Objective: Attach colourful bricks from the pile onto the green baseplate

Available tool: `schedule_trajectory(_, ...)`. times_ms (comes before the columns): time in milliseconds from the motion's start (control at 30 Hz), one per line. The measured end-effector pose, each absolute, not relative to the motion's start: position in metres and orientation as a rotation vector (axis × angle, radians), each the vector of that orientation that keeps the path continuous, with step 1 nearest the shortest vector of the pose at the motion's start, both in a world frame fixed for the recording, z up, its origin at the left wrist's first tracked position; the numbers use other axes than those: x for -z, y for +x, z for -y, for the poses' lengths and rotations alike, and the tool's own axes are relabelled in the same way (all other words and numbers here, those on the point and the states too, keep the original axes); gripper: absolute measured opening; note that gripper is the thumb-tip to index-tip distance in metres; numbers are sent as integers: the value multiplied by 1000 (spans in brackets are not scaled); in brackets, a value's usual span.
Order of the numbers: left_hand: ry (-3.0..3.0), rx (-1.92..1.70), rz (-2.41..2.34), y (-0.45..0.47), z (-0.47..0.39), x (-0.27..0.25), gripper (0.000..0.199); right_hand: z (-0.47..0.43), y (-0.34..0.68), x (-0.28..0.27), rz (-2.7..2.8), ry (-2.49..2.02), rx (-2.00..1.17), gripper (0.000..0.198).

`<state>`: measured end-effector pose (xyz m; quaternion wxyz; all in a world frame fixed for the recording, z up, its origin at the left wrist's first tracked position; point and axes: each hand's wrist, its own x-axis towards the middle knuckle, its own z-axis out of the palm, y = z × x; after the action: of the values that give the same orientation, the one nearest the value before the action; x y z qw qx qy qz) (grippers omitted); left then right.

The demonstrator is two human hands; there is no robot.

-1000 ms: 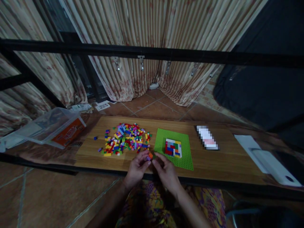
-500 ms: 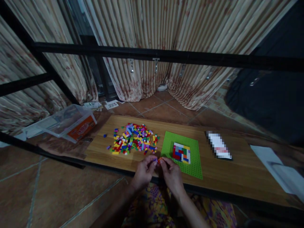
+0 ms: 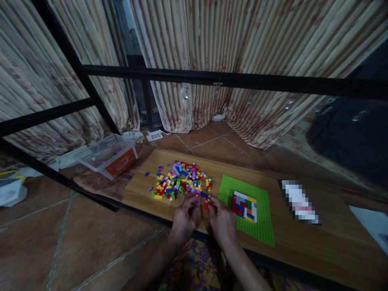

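Note:
A small purple toy brick (image 3: 197,201) shows at the fingertips of my left hand (image 3: 183,218), whose thumb and forefinger are pinched together. Opposite it, my right hand (image 3: 223,221) pinches a small orange-red brick (image 3: 206,206) at its edge. The two bricks are a short gap apart, low over the near part of the table. Right of my right hand lies a green baseplate (image 3: 263,216), with a flat block of multicoloured bricks (image 3: 249,204) built on it. Just beyond my left hand spreads a loose pile of small bricks (image 3: 182,178).
The wooden table (image 3: 139,182) has a dark front edge. A clear plastic bin (image 3: 106,155) with an orange label stands at the left. On the right are a pixelated flat item (image 3: 300,202) and a white sheet (image 3: 368,220). A black metal bar (image 3: 182,75) crosses behind the table.
My hands have moved apart, separating the purple and orange-red bricks, which were close together between my fingertips. The view has swung left, so the scene sits farther right.

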<state>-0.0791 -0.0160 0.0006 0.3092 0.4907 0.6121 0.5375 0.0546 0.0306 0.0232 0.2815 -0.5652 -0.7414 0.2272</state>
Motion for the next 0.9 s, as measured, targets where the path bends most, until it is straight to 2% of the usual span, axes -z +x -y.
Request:
schedule_trajectory(200,1285,-1447,-1584,-77,20,-3,29,-38,60,-28,2050,-1529,-488,34)
schedule_trajectory(433,1360,-1400,-1593,-76,21,-9,36,-87,48,-46,2250,-1541,-382,34)
schedule_trajectory(767,1395,-1392,-1608,-79,20,-10,31,-116,10,-57,2435,-1738,-371,27)
schedule_trajectory(900,1386,-1387,-1595,-82,18,-14,29,-112,1,-54,2396,-1819,-365,34)
